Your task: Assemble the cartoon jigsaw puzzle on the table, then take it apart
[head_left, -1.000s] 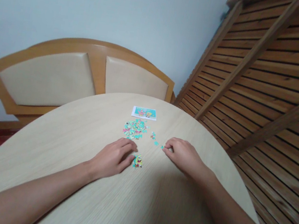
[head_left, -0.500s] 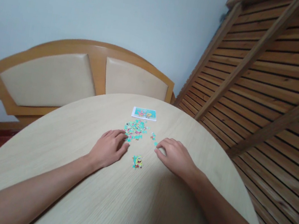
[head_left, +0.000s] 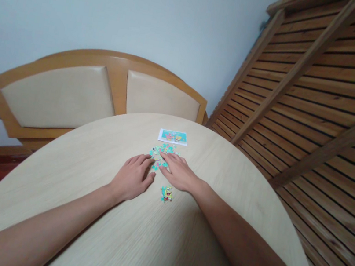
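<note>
My right hand (head_left: 178, 172) reaches over the heap of loose jigsaw puzzle pieces (head_left: 158, 151), fingers stretched out and thumb apart, and hides part of it. At the heap's left edge rests my left hand (head_left: 135, 176), its fingers loosely curved and the thumb apart; I see nothing held in it. Nearer to me, between the two forearms, lies a small joined puzzle section (head_left: 166, 193) showing a yellow cartoon sponge and some turquoise. Whether the right fingertips touch a particular piece is too small to tell.
Behind the heap lies a picture sheet (head_left: 173, 137) with a pink and a yellow cartoon figure. Everything rests on a round pale wooden table (head_left: 103, 139). A padded wooden headboard (head_left: 66, 94) stands beyond it, and slatted wooden boards (head_left: 306, 94) lean at the right.
My right hand has moved left from beside the heap to over it, covering the pieces that lay at its right. My left hand stays in nearly the same place. The view has shifted slightly.
</note>
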The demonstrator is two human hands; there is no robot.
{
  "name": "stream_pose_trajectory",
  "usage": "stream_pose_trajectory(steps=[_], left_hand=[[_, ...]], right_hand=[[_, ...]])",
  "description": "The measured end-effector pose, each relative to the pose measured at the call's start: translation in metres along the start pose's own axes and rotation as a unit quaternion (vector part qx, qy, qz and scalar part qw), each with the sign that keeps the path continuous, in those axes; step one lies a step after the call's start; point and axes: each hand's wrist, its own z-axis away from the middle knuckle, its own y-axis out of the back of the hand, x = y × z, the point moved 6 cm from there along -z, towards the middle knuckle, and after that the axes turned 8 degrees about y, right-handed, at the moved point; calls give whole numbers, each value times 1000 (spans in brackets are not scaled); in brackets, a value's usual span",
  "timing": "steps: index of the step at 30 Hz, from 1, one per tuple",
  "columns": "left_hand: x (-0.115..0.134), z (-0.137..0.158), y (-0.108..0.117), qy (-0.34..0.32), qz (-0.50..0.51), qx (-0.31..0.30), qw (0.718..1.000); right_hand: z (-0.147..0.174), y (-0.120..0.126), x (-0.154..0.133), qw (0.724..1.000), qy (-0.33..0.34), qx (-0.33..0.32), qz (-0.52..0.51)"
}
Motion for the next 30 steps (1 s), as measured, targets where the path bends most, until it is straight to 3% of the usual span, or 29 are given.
stream_pose_trajectory(steps=[4,10,19,25,30], left_hand=[[-1,0,1,28,-19,16,999],[13,-1,-1,-66,19,-14,998],[11,-2,2,-49,20,-11,999],[21,3,-4,-150,33,-77,985],[20,3,-5,-144,25,-81,986]], right_hand=[[6,5,5,999,9,32,-7],[15,12,16,995,22,79,-53],[17,11,17,995,17,86,-51],[27,18,22,995,10,86,-50],[37,21,26,994,-9,102,-48]])
